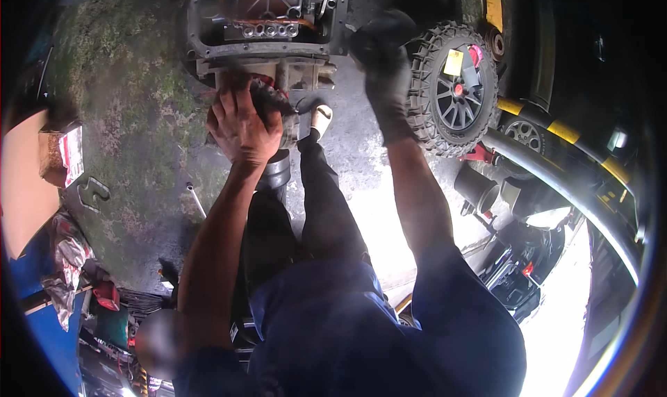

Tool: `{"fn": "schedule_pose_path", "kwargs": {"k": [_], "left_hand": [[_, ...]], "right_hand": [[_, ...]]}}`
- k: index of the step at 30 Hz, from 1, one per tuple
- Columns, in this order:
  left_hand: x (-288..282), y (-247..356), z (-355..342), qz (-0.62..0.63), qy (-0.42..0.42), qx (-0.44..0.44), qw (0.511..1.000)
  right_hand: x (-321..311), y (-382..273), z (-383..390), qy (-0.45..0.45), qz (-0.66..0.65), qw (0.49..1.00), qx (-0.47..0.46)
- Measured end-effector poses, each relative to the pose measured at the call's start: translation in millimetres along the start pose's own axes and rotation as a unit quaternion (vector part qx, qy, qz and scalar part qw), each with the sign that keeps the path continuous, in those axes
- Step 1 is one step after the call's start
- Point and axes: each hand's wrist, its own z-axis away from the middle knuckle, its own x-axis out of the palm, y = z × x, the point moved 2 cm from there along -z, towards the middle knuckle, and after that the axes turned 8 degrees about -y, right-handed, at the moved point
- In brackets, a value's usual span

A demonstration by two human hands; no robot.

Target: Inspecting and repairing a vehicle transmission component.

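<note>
A large metal transmission-like unit (278, 52), its inside uncovered, stands at the top of the head view. My bare left hand (244, 125), back upward, is at its near side. Its fingers curve around a dark, crumpled cloth-like thing (269, 95) with some red beside it; the exact kind is unclear. My right hand (383, 67) wears a dark glove and is raised between the unit and a big tyre. Motion blur and shade hide its fingers, and I cannot make out whether anything is in them.
On the right lies a knobbly off-road wheel (455, 88), with a grey tube (556, 178) and yellow-black bar (563, 131) past it. A black canister (476, 188) is nearby. At left are a cardboard box (59, 154), a metal hook (94, 194) and a thin rod (196, 200).
</note>
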Motion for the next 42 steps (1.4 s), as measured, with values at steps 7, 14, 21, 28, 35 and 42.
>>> {"fn": "schedule_pose_path", "kwargs": {"k": [7, 14, 21, 28, 35, 42], "left_hand": [[3, -6, 4, -0.015, -0.036, -0.017, 0.999], [3, -3, 7, -0.009, -0.019, 0.013, 1.0], [2, -9, 2, -0.004, -0.015, 0.009, 1.0], [4, -9, 7, -0.003, -0.009, 0.011, 1.0], [6, -7, 6, -0.015, -0.007, 0.009, 1.0], [6, -13, 9, -0.018, 0.019, 0.022, 0.999]], "right_hand": [[-8, -31, -5, -0.188, 0.099, 0.967, 0.14], [25, -27, -51, -0.142, 0.33, 0.93, 0.08], [20, -20, -13, -0.189, 0.367, 0.907, 0.081], [26, -22, 1, -0.146, 0.41, 0.9, -0.037], [22, -9, -12, -0.136, 0.342, 0.928, 0.064], [10, -15, 10, -0.161, 0.284, 0.94, 0.103]]}}
